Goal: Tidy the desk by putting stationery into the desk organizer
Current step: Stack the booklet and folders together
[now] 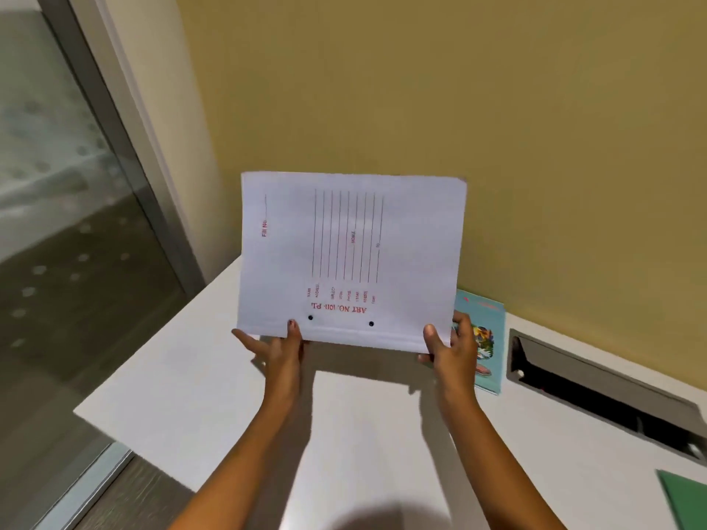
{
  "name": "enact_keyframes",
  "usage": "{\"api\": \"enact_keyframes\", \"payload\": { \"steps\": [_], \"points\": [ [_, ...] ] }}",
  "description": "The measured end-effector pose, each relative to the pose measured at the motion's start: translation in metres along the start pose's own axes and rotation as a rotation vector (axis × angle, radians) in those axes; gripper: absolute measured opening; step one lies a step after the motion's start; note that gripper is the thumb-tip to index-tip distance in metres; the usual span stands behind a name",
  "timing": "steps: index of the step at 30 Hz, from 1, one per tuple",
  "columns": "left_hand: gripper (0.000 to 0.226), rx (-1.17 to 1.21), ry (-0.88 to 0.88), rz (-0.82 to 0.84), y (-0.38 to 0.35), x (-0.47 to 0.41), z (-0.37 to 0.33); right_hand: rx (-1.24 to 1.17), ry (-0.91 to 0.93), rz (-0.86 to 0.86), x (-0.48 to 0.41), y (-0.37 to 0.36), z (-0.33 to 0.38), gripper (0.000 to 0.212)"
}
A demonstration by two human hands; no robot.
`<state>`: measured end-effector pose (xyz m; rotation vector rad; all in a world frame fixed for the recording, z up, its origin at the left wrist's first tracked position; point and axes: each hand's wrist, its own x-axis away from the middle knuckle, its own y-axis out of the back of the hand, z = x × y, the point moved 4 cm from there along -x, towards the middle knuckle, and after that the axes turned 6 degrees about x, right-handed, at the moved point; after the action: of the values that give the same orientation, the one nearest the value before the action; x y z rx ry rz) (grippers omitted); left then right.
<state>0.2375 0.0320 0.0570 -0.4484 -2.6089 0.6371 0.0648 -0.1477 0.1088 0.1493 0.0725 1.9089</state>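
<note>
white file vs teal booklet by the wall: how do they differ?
The white file is held up off the desk, near upright, gripped at its lower edge by the left hand and right hand; the teal booklet lies on the desk by the wall. The file is white with red print; the booklet has a colourful picture cover. The file shows larger, though it is nearer the camera. Both are flat paper stationery.

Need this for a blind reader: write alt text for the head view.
The left hand and right hand grip the bottom edge of a white folder, held upright above a white desk. A teal booklet lies by the yellow wall.
</note>
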Motion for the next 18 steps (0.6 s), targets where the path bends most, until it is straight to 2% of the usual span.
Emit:
{"api": "enact_keyframes", "payload": {
  "steps": [5,11,13,15,18],
  "points": [
    [0.087,0.059,-0.06,0.077,-0.063,0.034,0.011,-0.16,-0.087,-0.047,0.035,0.051,-0.019,0.046],
    [0.067,-0.042,-0.086,0.261,-0.117,0.077,0.031,-0.101,-0.163,-0.1,0.052,0.111,-0.041,0.051],
    [0.065,-0.064,-0.119,0.331,-0.136,0.089,0.032,-0.113,-0.206,-0.074,0.056,0.128,-0.052,0.046],
    [0.066,-0.107,-0.154,0.397,-0.156,0.103,0.034,-0.106,-0.245,-0.045,0.059,0.143,-0.066,0.032],
    [0.067,-0.218,-0.191,0.443,-0.181,0.122,0.042,-0.052,-0.293,-0.106,0.062,0.173,-0.088,0.014]
  ]
}}
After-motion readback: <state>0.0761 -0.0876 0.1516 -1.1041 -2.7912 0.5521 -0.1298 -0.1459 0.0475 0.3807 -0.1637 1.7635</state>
